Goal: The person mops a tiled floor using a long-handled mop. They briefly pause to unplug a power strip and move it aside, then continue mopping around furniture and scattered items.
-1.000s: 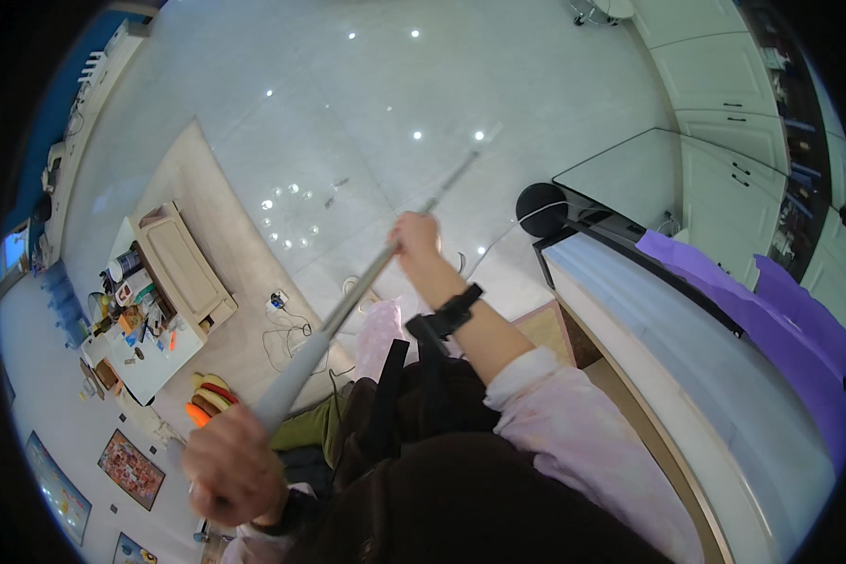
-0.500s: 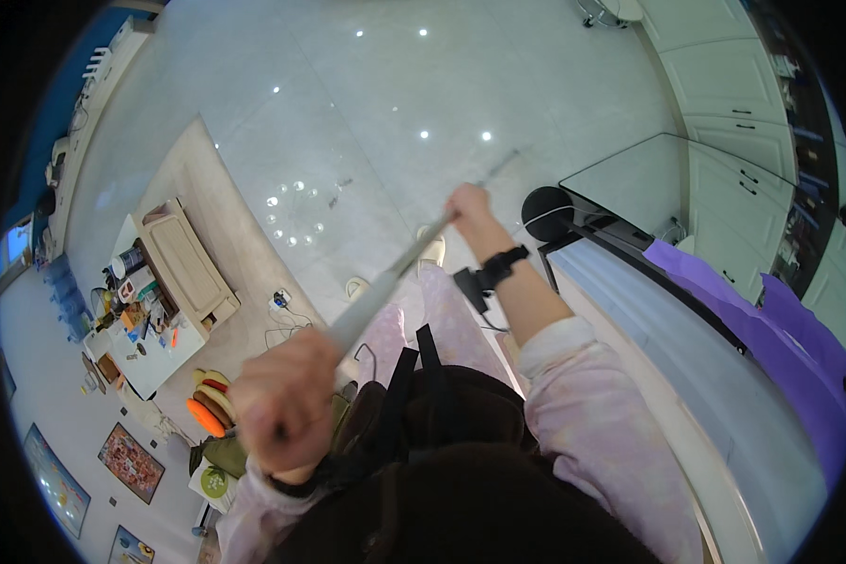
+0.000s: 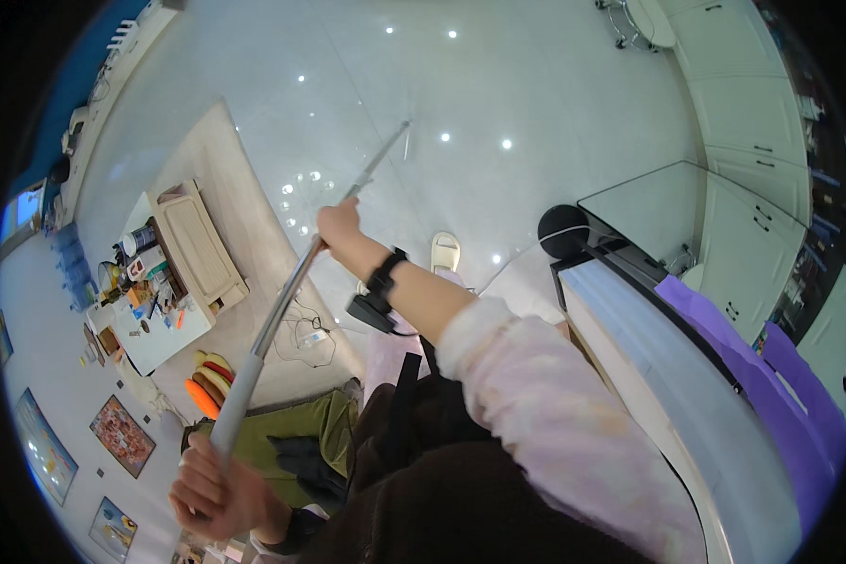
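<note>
A long telescopic pole runs slantwise in front of me, with a thick pale grey grip, a shiny metal middle and a thinner far section. My left hand is closed round the thick grip at the lower left. Further up, my right hand wraps round the pole where it narrows. Beyond that hand the thin section points up and slightly right, over the pale floor. Whether its tip touches the floor, I cannot tell. A black strap with a small box sits on my right wrist.
A pale slipper shows below me. To the left are a beige rug, a cream cabinet, a cluttered white table and a green seat. To the right stand a pale counter, purple sheets and a round black object.
The pole and both hands have swung left. My left hand has dropped lower, my right arm now reaches across, and the pole stands steeper in the picture. My view has shifted slightly.
</note>
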Demonstrator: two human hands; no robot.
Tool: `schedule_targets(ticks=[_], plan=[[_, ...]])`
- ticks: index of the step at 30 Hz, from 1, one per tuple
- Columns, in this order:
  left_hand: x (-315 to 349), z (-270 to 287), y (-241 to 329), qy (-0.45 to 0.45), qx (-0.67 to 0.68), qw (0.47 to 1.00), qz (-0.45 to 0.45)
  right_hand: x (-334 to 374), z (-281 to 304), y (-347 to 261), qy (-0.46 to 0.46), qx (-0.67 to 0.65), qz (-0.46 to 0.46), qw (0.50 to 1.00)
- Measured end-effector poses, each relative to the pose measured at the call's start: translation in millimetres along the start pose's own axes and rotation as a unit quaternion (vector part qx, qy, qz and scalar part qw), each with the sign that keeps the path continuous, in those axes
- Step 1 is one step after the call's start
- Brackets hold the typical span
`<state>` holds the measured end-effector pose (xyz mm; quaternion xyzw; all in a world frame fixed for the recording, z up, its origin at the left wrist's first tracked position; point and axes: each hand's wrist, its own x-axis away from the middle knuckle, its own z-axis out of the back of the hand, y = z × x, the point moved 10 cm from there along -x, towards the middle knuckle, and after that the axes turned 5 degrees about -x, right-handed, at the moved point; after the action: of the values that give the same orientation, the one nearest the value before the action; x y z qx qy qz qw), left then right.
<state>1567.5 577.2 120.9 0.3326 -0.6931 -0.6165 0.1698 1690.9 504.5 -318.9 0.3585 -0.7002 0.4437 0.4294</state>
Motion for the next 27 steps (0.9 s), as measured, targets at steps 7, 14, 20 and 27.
schedule_targets(ticks=[7,14,20,27], plan=[[-8,-76,-25,-0.149,0.055,0.986,0.042,7,139,-58,-0.005,-0.164,0.056,0.985],[4,-205,-104,-0.346,0.097,0.924,0.128,2,309,-132,0.101,-0.331,0.079,0.935],[26,-311,-175,-0.498,0.155,0.84,0.151,-27,423,-202,0.216,-0.352,0.139,0.9],[13,-439,-258,-0.578,0.135,0.778,0.207,-48,451,-279,0.241,-0.35,0.109,0.899]])
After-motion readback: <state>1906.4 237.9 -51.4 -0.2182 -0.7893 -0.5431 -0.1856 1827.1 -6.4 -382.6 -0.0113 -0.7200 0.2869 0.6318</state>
